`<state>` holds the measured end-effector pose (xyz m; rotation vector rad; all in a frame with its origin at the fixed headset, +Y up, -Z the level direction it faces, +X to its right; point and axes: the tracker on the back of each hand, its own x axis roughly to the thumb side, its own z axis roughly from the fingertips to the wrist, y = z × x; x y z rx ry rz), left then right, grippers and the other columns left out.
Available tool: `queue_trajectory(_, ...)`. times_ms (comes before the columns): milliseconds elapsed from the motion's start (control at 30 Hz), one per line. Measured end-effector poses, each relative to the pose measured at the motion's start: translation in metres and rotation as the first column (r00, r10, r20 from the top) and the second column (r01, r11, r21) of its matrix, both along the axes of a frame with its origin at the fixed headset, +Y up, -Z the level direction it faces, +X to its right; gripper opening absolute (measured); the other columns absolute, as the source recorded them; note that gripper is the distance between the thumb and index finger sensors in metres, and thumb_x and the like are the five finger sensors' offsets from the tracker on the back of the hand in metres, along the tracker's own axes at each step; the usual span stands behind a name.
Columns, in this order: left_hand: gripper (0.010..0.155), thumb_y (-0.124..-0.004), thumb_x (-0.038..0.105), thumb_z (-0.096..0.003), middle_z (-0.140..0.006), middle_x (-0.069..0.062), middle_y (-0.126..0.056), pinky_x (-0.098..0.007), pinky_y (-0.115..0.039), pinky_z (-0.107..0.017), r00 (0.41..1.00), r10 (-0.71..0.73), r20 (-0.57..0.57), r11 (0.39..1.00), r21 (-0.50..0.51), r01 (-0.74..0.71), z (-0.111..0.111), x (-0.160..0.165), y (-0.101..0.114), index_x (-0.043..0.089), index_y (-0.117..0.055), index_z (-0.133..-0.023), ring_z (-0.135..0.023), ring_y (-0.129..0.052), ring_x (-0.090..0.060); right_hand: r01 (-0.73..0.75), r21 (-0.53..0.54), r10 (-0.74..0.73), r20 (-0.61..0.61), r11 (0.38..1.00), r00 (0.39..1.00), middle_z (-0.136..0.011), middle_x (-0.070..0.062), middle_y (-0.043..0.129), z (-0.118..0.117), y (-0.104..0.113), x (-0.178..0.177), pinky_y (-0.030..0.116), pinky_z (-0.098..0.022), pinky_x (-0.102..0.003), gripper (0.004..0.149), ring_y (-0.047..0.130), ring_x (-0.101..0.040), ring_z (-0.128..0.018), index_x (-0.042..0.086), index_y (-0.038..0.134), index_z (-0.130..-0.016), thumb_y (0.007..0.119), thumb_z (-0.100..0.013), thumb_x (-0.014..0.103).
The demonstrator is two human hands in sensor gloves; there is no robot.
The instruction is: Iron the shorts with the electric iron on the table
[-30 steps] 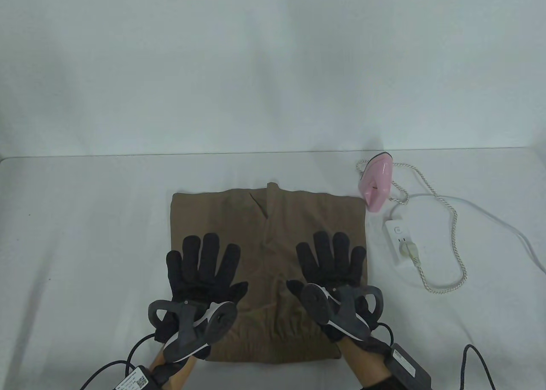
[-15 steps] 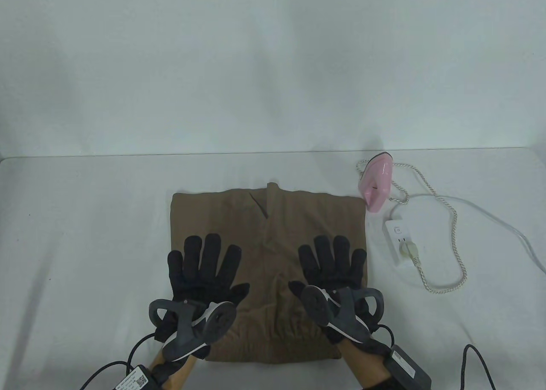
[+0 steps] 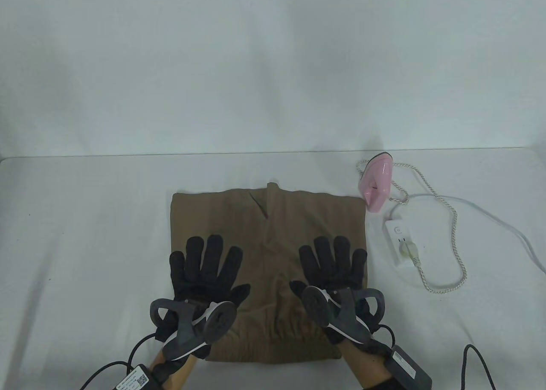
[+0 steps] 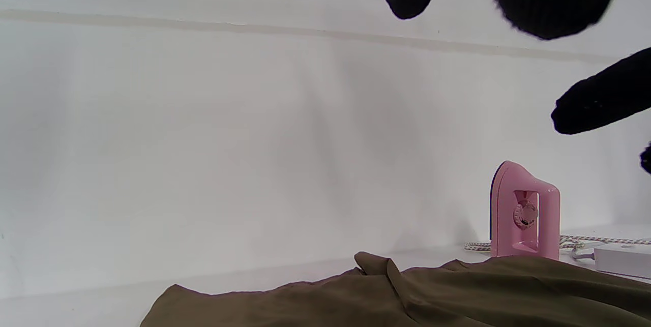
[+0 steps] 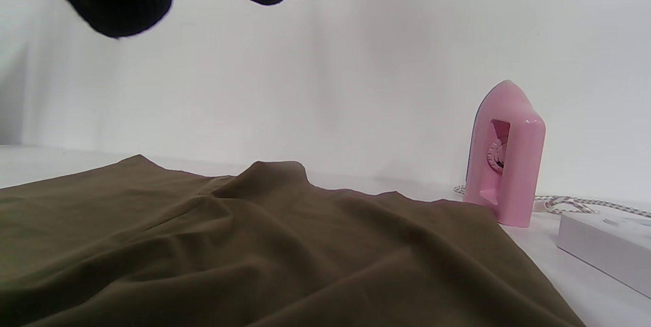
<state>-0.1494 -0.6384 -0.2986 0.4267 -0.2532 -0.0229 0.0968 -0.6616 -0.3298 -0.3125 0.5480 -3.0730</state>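
White cloth covers the worktop (image 3: 85, 236), which carries one pair of shorts, one iron, one power strip and two gloved hands. Left to right: the left hand (image 3: 204, 272) lies flat, fingers spread and extended, palm down over the left half of the brown shorts (image 3: 273, 219), grasping nothing; from the wrist views, contact with the fabric cannot be confirmed. One tracker (image 3: 192, 321) is strapped to the back of this hand. The shorts lie spread at the worktop centre, waistband at the near edge, a fold line up the middle, some wrinkles near the waistband. The right hand (image 3: 335, 264) lies likewise flat and released over the right half of the shorts, fingers spread, with a second tracker (image 3: 339, 311) on its back. Just beyond the far right corner of the shorts, one pink electric iron (image 3: 376, 187) stands upright on its heel, untouched by either hand. Near it, to the right of the shorts, sits one white power strip (image 3: 399, 240) with one plug (image 3: 411, 253) inserted; one braided cord (image 3: 452, 232) loops across the worktop on the right.
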Motion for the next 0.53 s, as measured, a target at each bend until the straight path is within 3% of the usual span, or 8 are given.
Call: queue_trajectory(533, 0.078, -0.07, 0.064, -0.0492, -0.124, -0.01, -0.022, -0.072, -0.027, -0.074, 1.0, 0.009, 0.009, 1.0, 0.008, -0.009, 0.0019, -0.0003, -0.0002, 0.034, -0.041, -0.115, -0.111, -0.024, -0.049, -0.014, -0.004, 0.014, -0.003, 1.0, 1.0, -0.12, -0.003, 0.043, 0.0009, 0.0, -0.0006, 0.031, -0.072, -0.069, 0.077, 0.038, -0.046, -0.111, 0.035, 0.049, -0.111, 0.072, -0.046, 0.069)
